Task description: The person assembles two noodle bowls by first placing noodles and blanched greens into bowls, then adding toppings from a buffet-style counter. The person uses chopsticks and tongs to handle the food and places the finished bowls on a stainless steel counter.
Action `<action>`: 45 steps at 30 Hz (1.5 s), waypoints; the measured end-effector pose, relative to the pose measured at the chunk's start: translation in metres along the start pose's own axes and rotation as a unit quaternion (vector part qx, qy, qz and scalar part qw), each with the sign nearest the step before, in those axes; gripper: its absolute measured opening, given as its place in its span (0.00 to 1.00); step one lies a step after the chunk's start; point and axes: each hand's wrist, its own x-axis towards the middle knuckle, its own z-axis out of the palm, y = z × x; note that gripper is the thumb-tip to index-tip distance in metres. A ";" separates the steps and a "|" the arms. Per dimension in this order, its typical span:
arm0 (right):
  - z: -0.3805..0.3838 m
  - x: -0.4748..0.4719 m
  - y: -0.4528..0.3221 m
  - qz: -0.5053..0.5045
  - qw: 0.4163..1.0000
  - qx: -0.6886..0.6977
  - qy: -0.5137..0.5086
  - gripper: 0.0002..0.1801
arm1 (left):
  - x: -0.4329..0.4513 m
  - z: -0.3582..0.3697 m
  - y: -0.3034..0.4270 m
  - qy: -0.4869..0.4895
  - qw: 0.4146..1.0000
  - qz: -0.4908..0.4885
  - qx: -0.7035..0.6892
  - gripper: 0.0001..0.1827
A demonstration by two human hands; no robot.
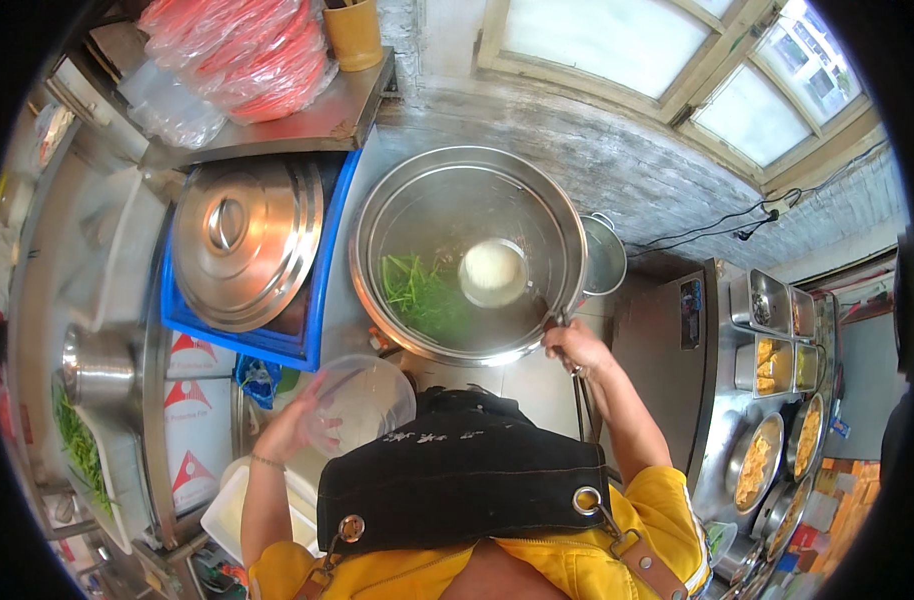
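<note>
A large steaming stainless steel pot (pixel 468 360) stands before me, with green leafy vegetables (pixel 412 289) in its lower left part. Near the pot's middle is a round metal strainer or ladle holding something white (pixel 493 264), perhaps noodles; steam blurs it. At the pot's lower right rim, my right hand (pixel 580 346) grips dark long handles; whether they join the round tool cannot be told. My left hand (pixel 310 420) holds a clear plastic bowl (pixel 363 401), which looks empty, to the lower left of the pot.
A metal lid (pixel 250 247) rests over a blue crate (pixel 329 277) at left. Red plastic-wrapped stacks (pixel 239 52) sit on a steel shelf above. A smaller metal pot (pixel 605 255) is behind right. Food trays (pixel 764 364) and bowls (pixel 757 461) line the right counter.
</note>
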 end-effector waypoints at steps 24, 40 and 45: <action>-0.012 -0.049 0.022 -0.305 0.842 -0.381 0.230 0.18 | 0.143 0.175 0.051 -0.007 0.981 0.153 -0.121 0.37; 0.025 -0.041 0.001 -0.538 0.747 -0.294 0.255 0.15 | 0.070 0.189 0.060 -0.043 0.947 0.246 -0.204 0.34; 0.059 -0.059 -0.027 -0.561 0.756 -0.265 0.207 0.15 | 0.047 0.152 0.062 -0.036 0.938 0.297 -0.176 0.34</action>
